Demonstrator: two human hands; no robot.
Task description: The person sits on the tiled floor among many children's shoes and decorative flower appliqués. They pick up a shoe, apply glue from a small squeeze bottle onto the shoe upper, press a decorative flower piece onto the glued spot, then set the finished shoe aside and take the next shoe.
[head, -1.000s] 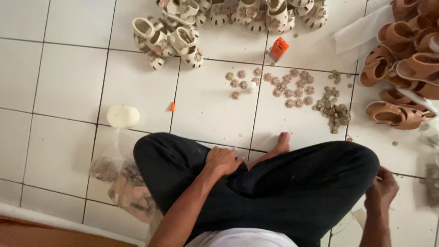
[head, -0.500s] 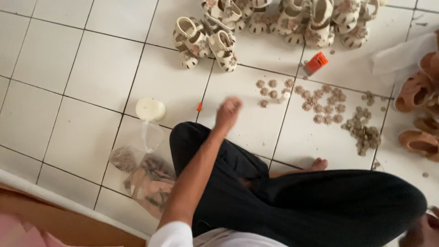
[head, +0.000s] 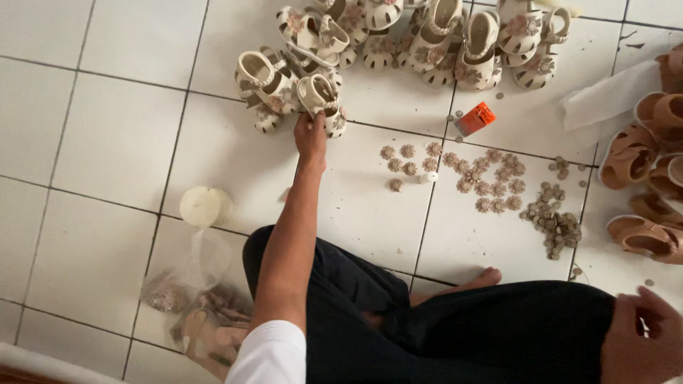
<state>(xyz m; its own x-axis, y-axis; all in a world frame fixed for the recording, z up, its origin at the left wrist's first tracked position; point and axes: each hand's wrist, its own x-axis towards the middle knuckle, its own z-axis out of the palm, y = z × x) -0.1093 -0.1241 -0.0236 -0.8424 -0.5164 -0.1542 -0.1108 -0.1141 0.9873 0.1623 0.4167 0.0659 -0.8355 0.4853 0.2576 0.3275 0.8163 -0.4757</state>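
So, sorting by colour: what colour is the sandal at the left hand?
Cream sandal, left hand touching it; head view.

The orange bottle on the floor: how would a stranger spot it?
Start at the row of cream sandals along the top of the white tiled floor. Just below them, above the scattered flower trims, lies the small orange bottle, the only bright-coloured thing there.

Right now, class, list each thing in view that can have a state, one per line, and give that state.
Left hand: stretched forward, gripping a cream child's sandal.
Right hand: near the lap; closed or not, unclear.
Orange glue bottle: lying on its side.
Clear plastic bag: slumped, holding pieces.
Flower-shaped trims: loose on the tiles.
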